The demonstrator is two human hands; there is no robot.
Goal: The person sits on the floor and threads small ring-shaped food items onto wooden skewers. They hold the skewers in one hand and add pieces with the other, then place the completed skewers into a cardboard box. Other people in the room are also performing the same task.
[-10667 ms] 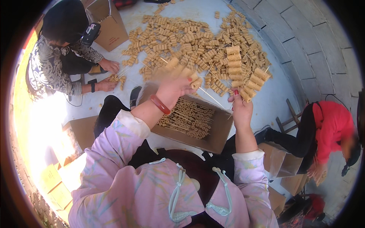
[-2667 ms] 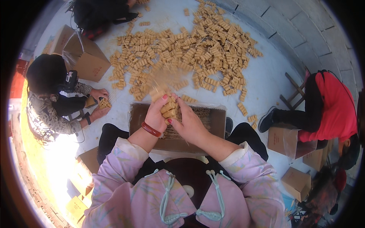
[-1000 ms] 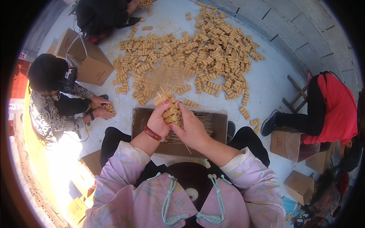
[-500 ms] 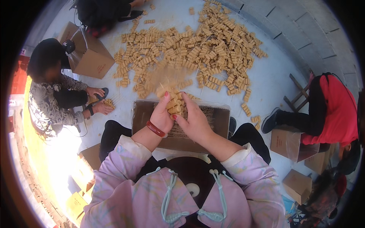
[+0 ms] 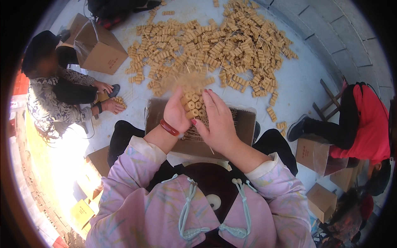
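A bundle of tan, ridged skewered pieces [image 5: 194, 106], some with holes in their round ends, is cupped between my two hands above an open cardboard box [image 5: 245, 126]. My left hand [image 5: 177, 113] wraps the bundle's left side. Against its right side lies my right hand [image 5: 216, 117], fingers extended together and thumb pressed at the lower end. One thin stick [image 5: 211, 150] pokes out below my right palm. The bundle's far end is blurred. More skewers with thin sticks [image 5: 191, 134] lie inside the box, partly hidden by my hands and wrists.
A wide heap of similar skewers [image 5: 206, 45] covers the pale floor beyond the box. At the left, a person [image 5: 62, 91] handles a small bundle beside a cardboard box [image 5: 103, 51]. Another person in red [image 5: 366, 120] bends over a box [image 5: 310, 155] at the right.
The bundle has turned, so its round ends with holes now face up. My right hand has shifted slightly rightward, its fingers straighter. A stick now shows below my right palm.
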